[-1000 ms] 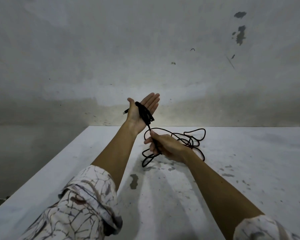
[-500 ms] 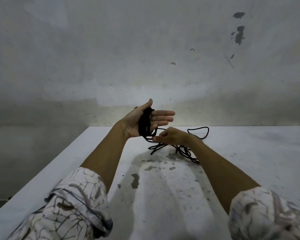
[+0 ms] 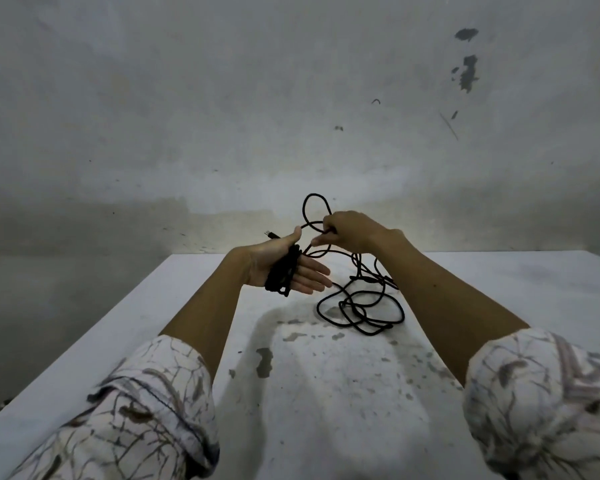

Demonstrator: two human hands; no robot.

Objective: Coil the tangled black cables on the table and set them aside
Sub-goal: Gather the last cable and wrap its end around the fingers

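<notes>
Left hand palm up, fingers straight and together, black cable wound round the palm. Right hand raised, pinching a loop, apparently thumb and forefinger. The remaining tangle lies on the white table.

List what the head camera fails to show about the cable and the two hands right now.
- Right hand: its fingertips curl away from the head view, so the exact pinch on the black cable is hidden.
- Wraps round the left hand: strands merge into one dark band, too fine to count.
- Plug behind the thumb: too small to identify.
- Tangle on the table: the right forearm covers part; one cable or several is unclear.
</notes>
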